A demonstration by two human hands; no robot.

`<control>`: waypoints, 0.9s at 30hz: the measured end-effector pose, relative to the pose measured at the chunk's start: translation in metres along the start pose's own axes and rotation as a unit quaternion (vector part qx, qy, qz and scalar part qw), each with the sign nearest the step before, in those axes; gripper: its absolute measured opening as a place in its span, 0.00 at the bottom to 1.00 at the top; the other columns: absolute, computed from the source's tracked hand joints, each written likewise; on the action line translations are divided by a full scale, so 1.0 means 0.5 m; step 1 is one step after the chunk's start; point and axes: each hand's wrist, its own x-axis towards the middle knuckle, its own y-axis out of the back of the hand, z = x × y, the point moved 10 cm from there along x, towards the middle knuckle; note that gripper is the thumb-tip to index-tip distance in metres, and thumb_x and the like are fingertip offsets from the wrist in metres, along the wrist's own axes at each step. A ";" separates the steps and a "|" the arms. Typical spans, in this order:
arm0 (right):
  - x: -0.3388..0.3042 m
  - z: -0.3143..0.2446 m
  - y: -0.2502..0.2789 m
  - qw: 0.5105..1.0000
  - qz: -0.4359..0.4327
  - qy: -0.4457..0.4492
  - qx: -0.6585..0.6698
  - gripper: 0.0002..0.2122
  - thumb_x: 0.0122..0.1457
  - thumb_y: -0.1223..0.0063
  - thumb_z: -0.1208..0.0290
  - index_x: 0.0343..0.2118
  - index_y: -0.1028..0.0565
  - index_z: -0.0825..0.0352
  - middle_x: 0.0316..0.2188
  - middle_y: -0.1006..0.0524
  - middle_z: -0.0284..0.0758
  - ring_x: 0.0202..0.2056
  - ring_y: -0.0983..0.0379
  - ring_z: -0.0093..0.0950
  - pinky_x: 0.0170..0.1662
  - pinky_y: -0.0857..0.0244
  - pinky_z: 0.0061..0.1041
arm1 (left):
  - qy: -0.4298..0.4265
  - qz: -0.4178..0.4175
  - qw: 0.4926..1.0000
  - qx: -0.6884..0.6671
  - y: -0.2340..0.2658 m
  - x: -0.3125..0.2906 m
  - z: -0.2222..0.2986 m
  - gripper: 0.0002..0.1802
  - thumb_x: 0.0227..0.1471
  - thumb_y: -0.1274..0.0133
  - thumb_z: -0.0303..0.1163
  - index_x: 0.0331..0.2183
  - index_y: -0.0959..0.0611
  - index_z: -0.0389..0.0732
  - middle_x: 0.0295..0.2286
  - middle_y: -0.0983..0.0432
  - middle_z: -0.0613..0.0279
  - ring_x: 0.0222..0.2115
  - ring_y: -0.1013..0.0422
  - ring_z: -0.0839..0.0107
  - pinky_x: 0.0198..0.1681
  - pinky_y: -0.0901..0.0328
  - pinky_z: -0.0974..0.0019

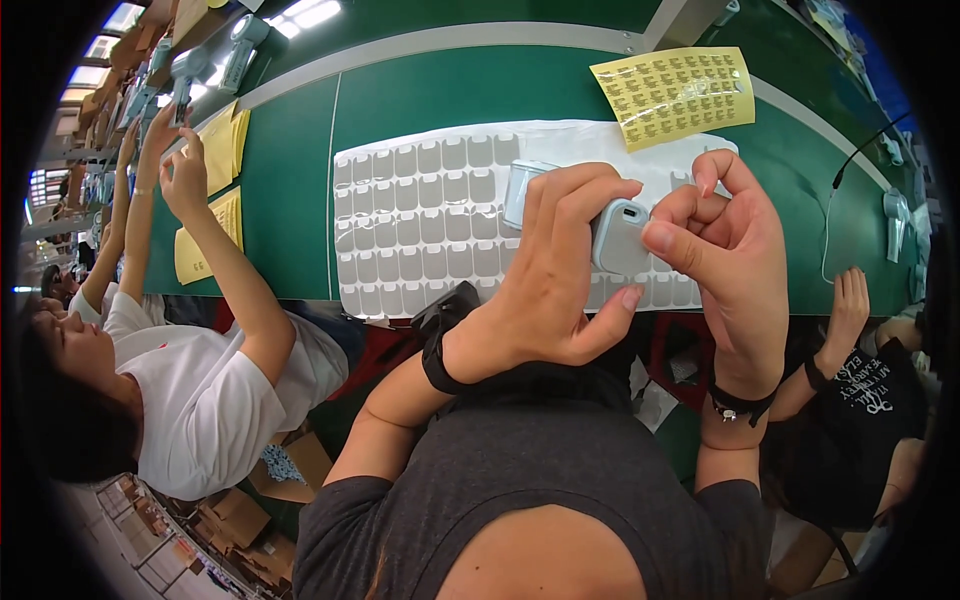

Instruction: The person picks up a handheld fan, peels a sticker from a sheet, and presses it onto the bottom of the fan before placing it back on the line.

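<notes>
My left hand [545, 275] wraps round a light-blue plastic device [620, 240] from above. The device's flat grey face with a small dark slot points toward my right hand, and its pale-blue far part [522, 190] sticks out left of my fingers. Close against the grey face's right edge, my right hand [735, 235] has thumb and forefinger pinched together. Whatever sits between those fingertips is too small to make out. Beneath both hands lies a white backing sheet [590, 135] with rows of grey stickers [405, 230], shaped much like the device's grey face.
A yellow label sheet [685, 95] overlaps the backing sheet's far right corner on the green table [480, 85]. More yellow sheets [220, 150] lie left, near a co-worker's raised hands [180, 165]. At right, another person's hand [850, 295] rests by a thin cable [828, 235].
</notes>
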 end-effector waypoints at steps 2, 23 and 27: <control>0.000 -0.001 0.001 1.000 0.003 0.000 -0.001 0.19 0.48 0.38 0.84 0.35 0.40 0.64 0.25 0.23 0.36 0.29 0.27 0.18 0.34 0.34 0.14 | 0.005 0.005 1.000 -0.016 0.002 0.001 0.000 0.37 0.36 0.46 0.31 0.51 0.37 0.33 0.44 0.39 0.45 0.44 0.43 0.51 0.49 0.47 0.56; 0.024 0.031 -0.015 0.987 -0.136 -0.022 -0.082 0.19 0.55 0.44 0.73 0.48 0.34 0.70 0.23 0.24 0.34 0.22 0.29 0.16 0.25 0.36 0.14 | -0.001 0.090 0.985 -0.148 -0.019 -0.016 -0.025 0.38 0.39 0.46 0.26 0.53 0.42 0.32 0.44 0.39 0.44 0.45 0.40 0.53 0.50 0.43 0.54; 0.024 0.037 -0.032 0.971 -0.219 -0.039 -0.090 0.20 0.60 0.50 0.67 0.52 0.34 0.72 0.24 0.23 0.37 0.22 0.29 0.18 0.25 0.35 0.15 | -0.035 0.167 0.977 -0.125 0.038 -0.017 -0.006 0.46 0.37 0.40 0.27 0.55 0.46 0.33 0.46 0.41 0.44 0.48 0.40 0.52 0.50 0.42 0.51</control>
